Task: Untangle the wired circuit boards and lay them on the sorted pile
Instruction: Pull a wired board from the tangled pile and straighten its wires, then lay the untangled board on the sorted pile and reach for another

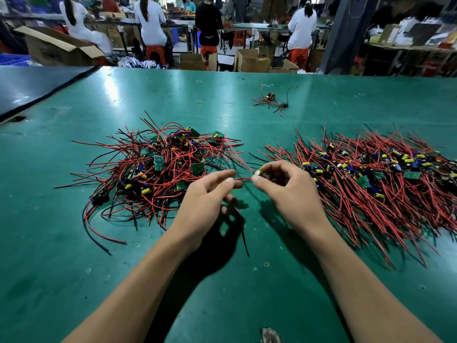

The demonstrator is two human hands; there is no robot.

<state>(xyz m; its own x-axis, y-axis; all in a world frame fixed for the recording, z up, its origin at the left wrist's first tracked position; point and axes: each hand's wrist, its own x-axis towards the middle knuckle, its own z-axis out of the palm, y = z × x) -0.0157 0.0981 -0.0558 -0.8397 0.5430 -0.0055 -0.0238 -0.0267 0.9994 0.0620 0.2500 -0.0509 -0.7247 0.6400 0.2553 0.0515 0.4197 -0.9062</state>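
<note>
Holding a wired circuit board [258, 173] just beside the sorted pile [371, 174], the right hand [286, 194] is clamping its grip on the board's body while the left hand [205, 196], farther from that pile, is pinching the red wires [243, 179], which are running lengthwise away from it.

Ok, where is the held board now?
Centre of head view: the right hand pinches the board, tangled heap on its left, sorted pile on its right.

Open green table [74, 268] along the near edge, narrow lane between tangled pile [160, 169] and sorted pile [371, 184] blocked by left hand [205, 194] and right hand [286, 189] pinching a wired circuit board [258, 173], stray wired boards [270, 101] near the far edge.
</note>
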